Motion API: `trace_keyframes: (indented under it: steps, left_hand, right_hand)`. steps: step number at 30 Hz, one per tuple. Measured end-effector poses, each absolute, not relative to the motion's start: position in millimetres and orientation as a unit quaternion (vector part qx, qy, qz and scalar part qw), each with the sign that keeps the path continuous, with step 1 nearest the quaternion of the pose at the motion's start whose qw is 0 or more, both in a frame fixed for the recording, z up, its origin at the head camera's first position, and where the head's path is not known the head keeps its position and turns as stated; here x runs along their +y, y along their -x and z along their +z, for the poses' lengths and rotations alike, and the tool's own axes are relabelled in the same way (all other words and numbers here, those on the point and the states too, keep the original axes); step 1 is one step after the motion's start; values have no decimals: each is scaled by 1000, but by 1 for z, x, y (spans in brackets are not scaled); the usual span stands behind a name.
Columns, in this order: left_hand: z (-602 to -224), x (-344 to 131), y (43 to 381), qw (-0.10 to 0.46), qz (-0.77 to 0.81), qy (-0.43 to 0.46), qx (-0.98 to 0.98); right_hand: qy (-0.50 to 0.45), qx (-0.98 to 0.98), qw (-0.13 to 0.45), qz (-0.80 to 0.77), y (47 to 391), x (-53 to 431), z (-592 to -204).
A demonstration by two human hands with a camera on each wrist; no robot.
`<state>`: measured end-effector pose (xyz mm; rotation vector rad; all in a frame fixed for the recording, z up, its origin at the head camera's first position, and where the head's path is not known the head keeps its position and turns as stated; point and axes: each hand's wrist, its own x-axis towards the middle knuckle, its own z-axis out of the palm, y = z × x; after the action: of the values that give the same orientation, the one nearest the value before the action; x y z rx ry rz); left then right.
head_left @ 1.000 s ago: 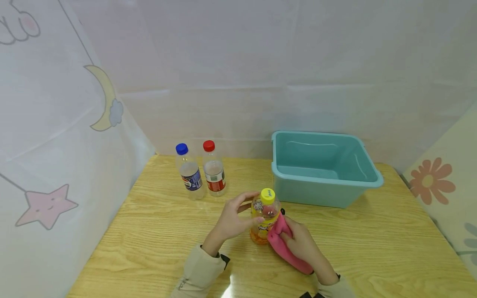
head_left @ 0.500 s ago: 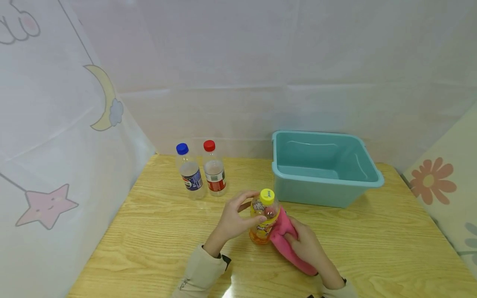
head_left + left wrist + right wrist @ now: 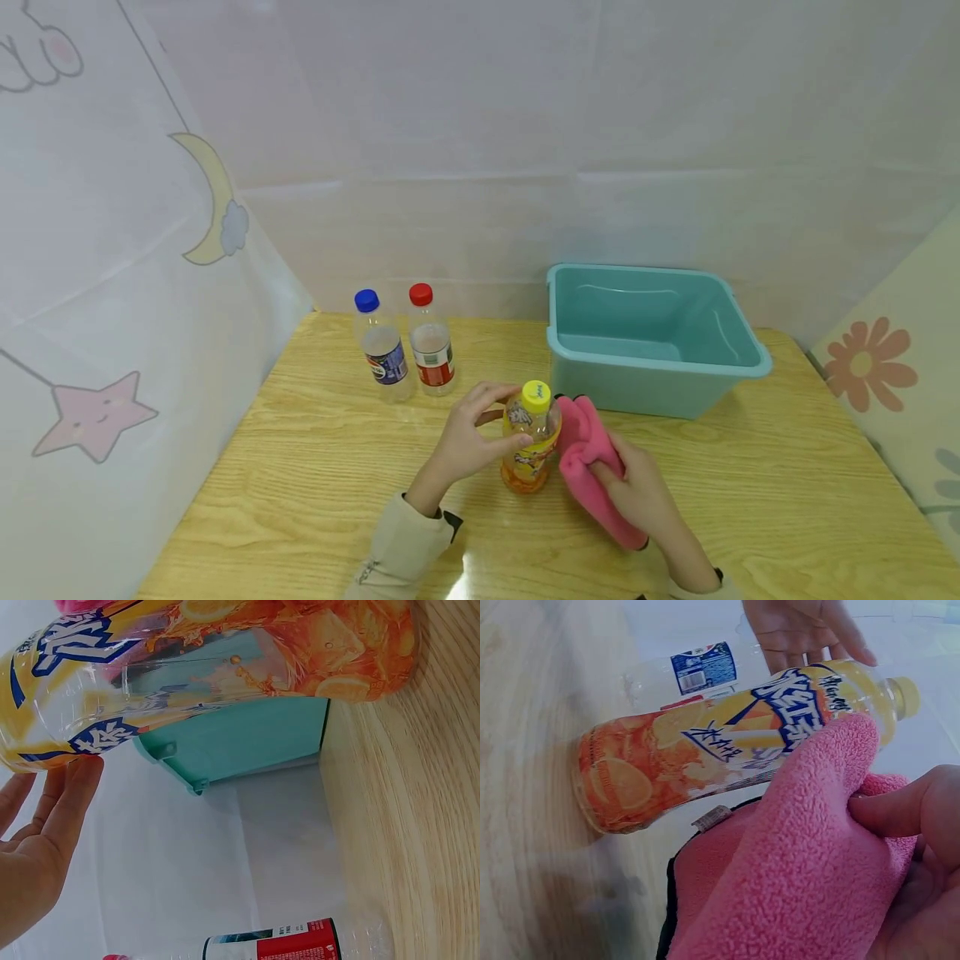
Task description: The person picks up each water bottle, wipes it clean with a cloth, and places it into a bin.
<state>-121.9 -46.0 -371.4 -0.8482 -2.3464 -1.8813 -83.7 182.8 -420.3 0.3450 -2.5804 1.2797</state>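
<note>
An iced tea bottle with a yellow cap and an orange-and-yellow label stands upright on the table. My left hand holds its upper part, the thumb on the near side and the fingers reaching round behind. A folded pink fleecy cloth with dark edging is pinched in my right hand, just right of the bottle. In the right wrist view, the cloth overlaps part of the bottle's label, and the right thumb presses into its fold.
Behind the cloth stands a teal plastic tub. A blue-capped bottle and a red-capped bottle stand upright at the back left of the wooden table. A white sheet hangs behind.
My right hand has drawn the pink cloth to the right, off the bottle's side in the head view. The left hand and the bottle have hardly shifted.
</note>
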Motion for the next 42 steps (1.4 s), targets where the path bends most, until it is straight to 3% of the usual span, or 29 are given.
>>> trace_keyframes:
  steps: [28, 36, 42]
  left_hand:
    - [-380, -54, 129, -24, -605, 279, -745]
    - [-379, -55, 129, -30, -613, 281, -737]
    - [-380, -53, 129, -29, -615, 286, -734]
  right_hand:
    - [-178, -826, 269, 463, 85, 180, -393]
    - [-205, -802, 295, 476, 90, 173, -388]
    - [-204, -802, 279, 486, 91, 168, -388]
